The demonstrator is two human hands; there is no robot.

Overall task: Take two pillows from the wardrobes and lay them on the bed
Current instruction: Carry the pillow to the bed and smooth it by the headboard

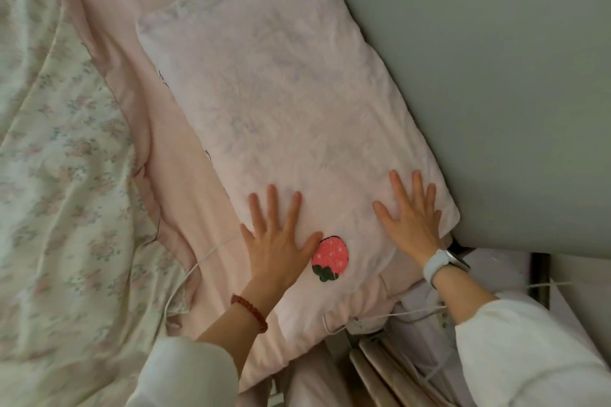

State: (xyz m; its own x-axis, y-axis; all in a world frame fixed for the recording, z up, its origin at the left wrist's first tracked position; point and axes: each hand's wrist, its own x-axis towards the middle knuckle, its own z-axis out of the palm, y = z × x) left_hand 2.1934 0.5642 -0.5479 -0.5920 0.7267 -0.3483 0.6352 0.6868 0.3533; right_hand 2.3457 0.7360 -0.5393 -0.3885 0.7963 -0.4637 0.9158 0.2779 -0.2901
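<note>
Pillow [281, 102] lies on the bed [185, 188], soft and light by our judgement; left hand [277, 241] and right hand [413, 218] press flat, fingers spread; we would grip its short ends.

**Bed carrying pillow, quilt and cable**

The bed [185, 182], covered in a pink sheet, is bearing a pale pink pillow [281, 102] lying flat against the grey headboard [479, 76]. A floral quilt [59, 158] is lying rumpled along the other side, and a white cable [185, 277] is trailing between them.
</note>
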